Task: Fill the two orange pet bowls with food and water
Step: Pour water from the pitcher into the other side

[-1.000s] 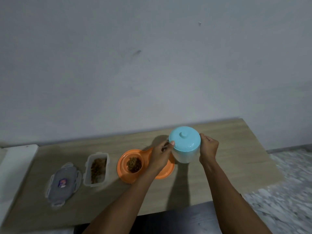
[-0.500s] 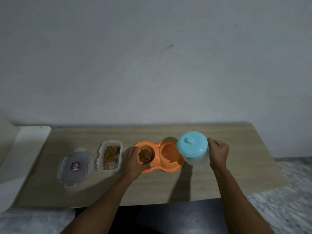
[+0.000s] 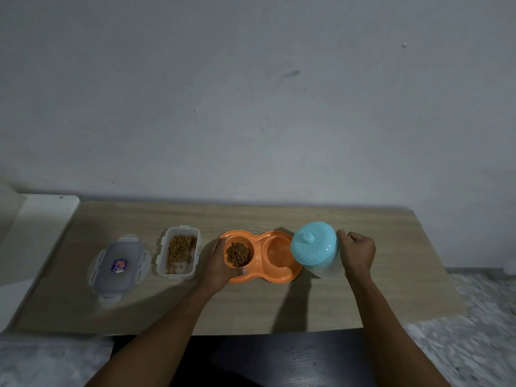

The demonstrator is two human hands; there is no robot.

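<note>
An orange double pet bowl (image 3: 259, 254) sits mid-table. Its left well (image 3: 238, 254) holds brown kibble; its right well (image 3: 277, 251) looks bare orange, and I cannot tell whether water is in it. My left hand (image 3: 219, 265) grips the bowl's left rim, thumb on the front edge. A jug with a light blue lid (image 3: 314, 247) is tipped slightly over the right well. My right hand (image 3: 357, 254) is closed on the jug's handle side; the handle itself is hidden.
A clear food container (image 3: 178, 251) with kibble stands left of the bowl. Its clear lid (image 3: 118, 265) lies further left. A white surface (image 3: 39, 219) adjoins the wooden table (image 3: 391, 289) on the left. A wall runs behind the table.
My left hand left the jug's lid and moved to the bowl's left rim. The jug now leans at the right well. The camera view shifted right and down.
</note>
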